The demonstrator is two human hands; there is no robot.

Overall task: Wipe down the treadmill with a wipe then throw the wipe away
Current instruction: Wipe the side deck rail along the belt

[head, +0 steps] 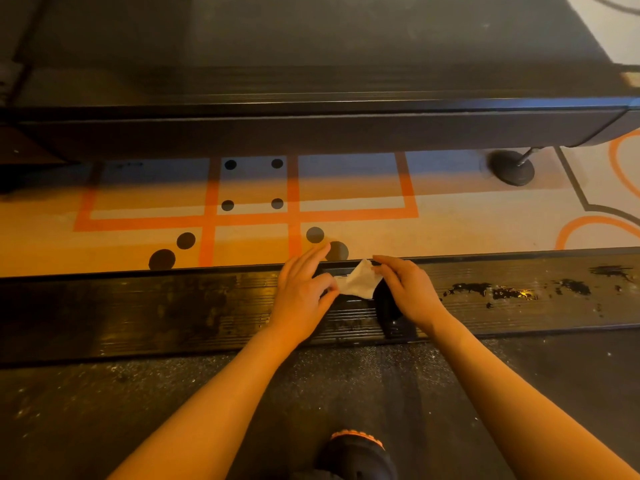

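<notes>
– Where is the wipe (356, 281)?
– Stretched between both hands, just above the treadmill's ribbed side rail (173, 306); the left hand (300, 296) pinches its left corner, grip clamped; the right hand (408, 289) pinches the right edge likewise.
– And nearby?
– Patterned carpet (450, 220) beyond the rail; a shoe (356, 452) on the belt (104, 410).

Single head-worn wide-angle view, looking forward and steeply down at close range across the treadmill's side rail (173, 306) at 6 o'clock toward patterned carpet (467, 220) and a second machine (311, 133) at 12 o'clock, edges bowed.
</notes>
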